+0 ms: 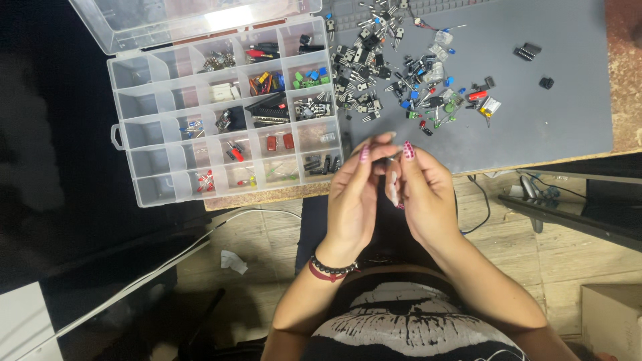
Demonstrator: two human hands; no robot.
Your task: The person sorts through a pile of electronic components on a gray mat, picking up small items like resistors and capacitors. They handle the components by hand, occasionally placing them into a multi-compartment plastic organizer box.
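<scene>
Both hands, left hand (352,200) and right hand (422,194), met mid-frame, fingertips pinching some tiny part (394,155) together, too small to identify. Loose components (401,73) sat scattered on the counter (548,127) above, clear organizer box (227,113) upper left.

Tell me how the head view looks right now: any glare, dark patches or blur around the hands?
Head view: glare whitens the open lid of the organizer box; the far left falls into near-black shadow; the grey mat is evenly lit; the left hand and right hand are slightly soft, so whatever the fingertips pinch is too small to tell.
</scene>
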